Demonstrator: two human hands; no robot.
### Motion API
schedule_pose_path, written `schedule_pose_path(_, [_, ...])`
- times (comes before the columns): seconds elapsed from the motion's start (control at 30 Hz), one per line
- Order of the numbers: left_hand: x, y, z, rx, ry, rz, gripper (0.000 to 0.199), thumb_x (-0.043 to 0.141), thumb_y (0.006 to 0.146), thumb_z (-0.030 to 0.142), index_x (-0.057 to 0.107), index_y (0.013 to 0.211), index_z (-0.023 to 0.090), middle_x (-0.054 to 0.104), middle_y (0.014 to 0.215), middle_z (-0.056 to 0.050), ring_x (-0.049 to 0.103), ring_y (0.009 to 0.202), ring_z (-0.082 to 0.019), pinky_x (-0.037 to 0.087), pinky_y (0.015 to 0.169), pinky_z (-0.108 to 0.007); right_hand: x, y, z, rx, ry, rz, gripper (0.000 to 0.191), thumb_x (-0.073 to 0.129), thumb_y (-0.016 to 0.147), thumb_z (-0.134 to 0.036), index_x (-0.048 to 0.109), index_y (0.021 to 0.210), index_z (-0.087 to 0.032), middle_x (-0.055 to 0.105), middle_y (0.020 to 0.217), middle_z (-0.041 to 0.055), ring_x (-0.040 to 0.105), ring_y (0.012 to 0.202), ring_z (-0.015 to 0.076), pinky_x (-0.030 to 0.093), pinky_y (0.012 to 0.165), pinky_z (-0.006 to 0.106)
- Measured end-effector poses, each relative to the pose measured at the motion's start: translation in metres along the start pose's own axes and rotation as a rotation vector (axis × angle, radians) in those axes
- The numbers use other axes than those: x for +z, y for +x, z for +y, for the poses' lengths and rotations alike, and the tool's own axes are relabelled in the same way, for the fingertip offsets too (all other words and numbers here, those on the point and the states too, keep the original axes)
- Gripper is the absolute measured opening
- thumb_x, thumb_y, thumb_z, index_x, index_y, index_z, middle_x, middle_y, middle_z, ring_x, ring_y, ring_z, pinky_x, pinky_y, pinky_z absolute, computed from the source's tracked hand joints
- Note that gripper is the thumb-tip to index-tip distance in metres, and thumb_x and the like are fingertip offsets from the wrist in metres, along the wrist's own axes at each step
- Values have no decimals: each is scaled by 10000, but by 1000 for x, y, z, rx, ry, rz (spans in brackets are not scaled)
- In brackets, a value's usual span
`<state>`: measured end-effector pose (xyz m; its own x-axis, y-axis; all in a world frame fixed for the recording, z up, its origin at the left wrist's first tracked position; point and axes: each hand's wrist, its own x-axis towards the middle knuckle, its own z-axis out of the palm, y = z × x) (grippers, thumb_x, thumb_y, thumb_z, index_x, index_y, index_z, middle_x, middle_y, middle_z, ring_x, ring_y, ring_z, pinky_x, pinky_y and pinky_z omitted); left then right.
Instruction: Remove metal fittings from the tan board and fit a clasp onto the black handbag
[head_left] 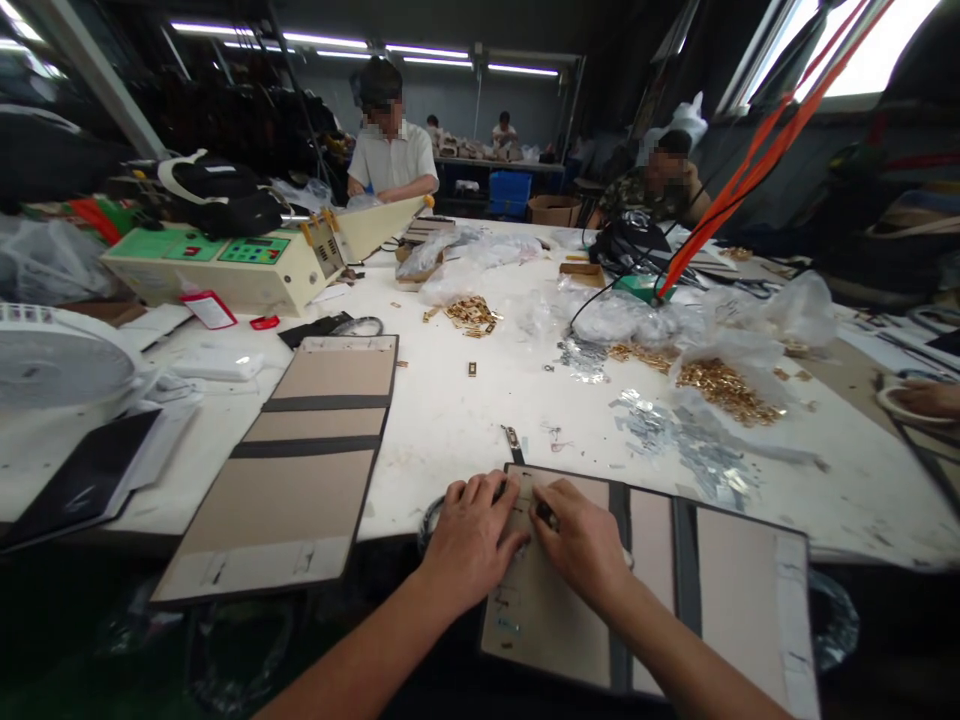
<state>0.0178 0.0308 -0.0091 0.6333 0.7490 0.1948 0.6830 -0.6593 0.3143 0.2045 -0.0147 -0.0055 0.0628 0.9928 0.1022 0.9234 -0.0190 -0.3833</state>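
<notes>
A beige bag panel [739, 570] with dark cross strips lies under both hands at the table's front edge. My left hand [471, 530] presses on its left end, fingers curled and thumb resting on the board. My right hand [583, 535] is closed round a dark hand tool [547, 514], mostly hidden by the fingers, with its tip side close to my left thumb and index finger. A short black strap with a metal buckle [513, 438] sticks out past the panel's far edge. Small slits and metal bits show on the panel's near left part.
A second bag panel [300, 500] lies to the left. Gold hardware [727, 390], silver metal plates [705, 450] and more gold pieces [472, 315] are heaped on the table. At the left stand a cream machine [210, 275] and a white fan [64, 360]. Other people sit around the table.
</notes>
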Motion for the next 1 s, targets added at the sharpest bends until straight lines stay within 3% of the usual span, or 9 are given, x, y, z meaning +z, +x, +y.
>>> schedule_pose_path(0.2, [1, 0, -4, 29, 4, -17, 612, 634, 979, 427, 455, 1526, 219, 549, 1499, -143, 507, 1295, -343, 367, 1070, -532, -16, 15, 6, -19, 43, -93, 191, 596, 957, -332, 765, 1029, -285, 754, 1010, 23, 726, 911, 216, 491, 775, 290])
schedule_pose_path(0.27, [2, 0, -7, 16, -30, -10, 622, 657, 962, 444, 465, 1521, 252, 548, 1498, -126, 510, 1286, -339, 367, 1072, -530, -27, 39, 11, 6, 54, -112, 180, 644, 927, -361, 790, 1004, -289, 778, 1005, 17, 727, 936, 225, 505, 826, 310])
schedule_pose_path(0.37, [3, -1, -10, -22, -76, 12, 648, 712, 921, 450, 491, 1507, 285, 542, 1491, -117, 501, 1294, -342, 364, 1084, -530, -35, 84, 16, 44, -17, -110, 289, 686, 905, -390, 791, 1153, -284, 779, 1166, 42, 712, 1070, 264, 505, 929, 355])
schedule_pose_path(0.43, [4, -1, -12, -46, -102, 25, 665, 747, 894, 456, 512, 1495, 294, 548, 1474, -116, 499, 1291, -344, 365, 1088, -534, -33, 110, 17, 36, -69, -156, 368, 710, 890, -387, 769, 1239, -287, 755, 1247, 57, 694, 1129, 278, 500, 957, 363])
schedule_pose_path(0.53, [5, 0, -13, -66, -158, 32, 693, 791, 856, 465, 532, 1479, 304, 587, 1408, -94, 519, 1255, -327, 381, 1072, -524, -23, 131, 17, 16, -86, -219, 324, 716, 886, -367, 787, 1195, -300, 754, 1237, 49, 693, 1117, 260, 499, 943, 340])
schedule_pose_path(0.67, [5, 2, -13, -84, -211, 34, 707, 823, 824, 485, 561, 1453, 294, 623, 1347, -66, 532, 1239, -305, 386, 1066, -505, -19, 138, 18, 9, -78, -240, 258, 746, 854, -343, 805, 1099, -290, 777, 1138, 38, 700, 1031, 233, 495, 883, 308])
schedule_pose_path(0.8, [6, 3, -13, -101, -224, 46, 729, 849, 796, 482, 574, 1445, 294, 636, 1337, -53, 534, 1239, -295, 386, 1066, -486, -42, 134, 14, 20, -60, -255, 143, 741, 815, -305, 820, 901, -224, 788, 877, 41, 695, 824, 198, 482, 748, 276])
schedule_pose_path(0.9, [6, 3, -13, -98, -225, 60, 718, 850, 792, 479, 586, 1433, 296, 643, 1326, -54, 540, 1233, -293, 386, 1061, -481, -62, 115, 4, 71, 72, -298, 175, 698, 810, -324, 817, 794, -198, 721, 662, 20, 626, 635, 163, 435, 614, 266])
schedule_pose_path(1.0, [7, 4, -14, -90, -219, 69, 723, 851, 788, 477, 583, 1437, 305, 646, 1323, -56, 545, 1224, -299, 390, 1052, -484, -65, 88, -8, 207, 312, -336, 196, 668, 787, -328, 795, 757, -182, 636, 542, -8, 530, 512, 137, 366, 515, 271])
